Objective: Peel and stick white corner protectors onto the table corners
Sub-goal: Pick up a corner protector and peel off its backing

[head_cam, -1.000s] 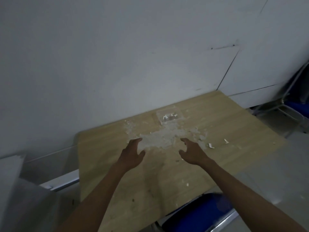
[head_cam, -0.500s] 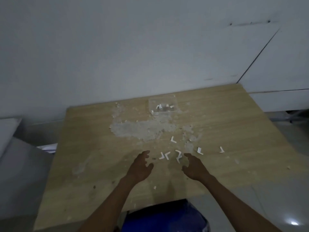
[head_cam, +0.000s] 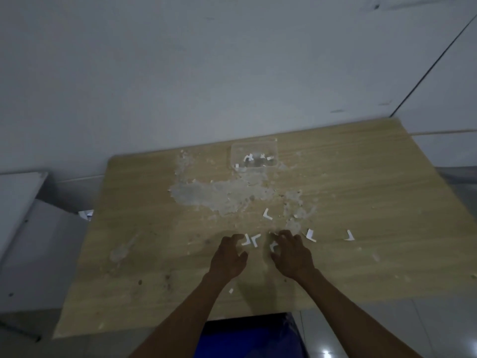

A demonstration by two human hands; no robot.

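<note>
The little white corner protectors (head_cam: 255, 239) lie loose on the wooden table (head_cam: 387, 202), near its middle and a bit toward the person. Two of them sit side by side just in front of the left hand (head_cam: 228, 257), and one more (head_cam: 273, 246) shows under the fingers of the right hand (head_cam: 290, 254). A moment ago both hands were a little nearer the person, with open table between them and the pieces. Now the hands have slid forward, right up to the white pieces. The left hand has its fingers bent like a claw, with the tips beside the nearest piece, and I cannot tell if it is touching it. The right hand has its fingers curled down over a piece, but I cannot tell if it is pinching it yet. I think this means the person is just starting, picking up one piece to peel. No corner of the table has a white piece on it that I can see. Farther from the person than the hands, another piece (head_cam: 267, 214) lies by the big gray scraped patch (head_cam: 206, 195). To the right of the hands lie two more pieces (head_cam: 311, 235), one farther out (head_cam: 349, 236). At the far side of the table sits a clear box (head_cam: 254, 155) with some white bits inside. A blue chair (head_cam: 247, 337) is under the near edge of the table.
</note>
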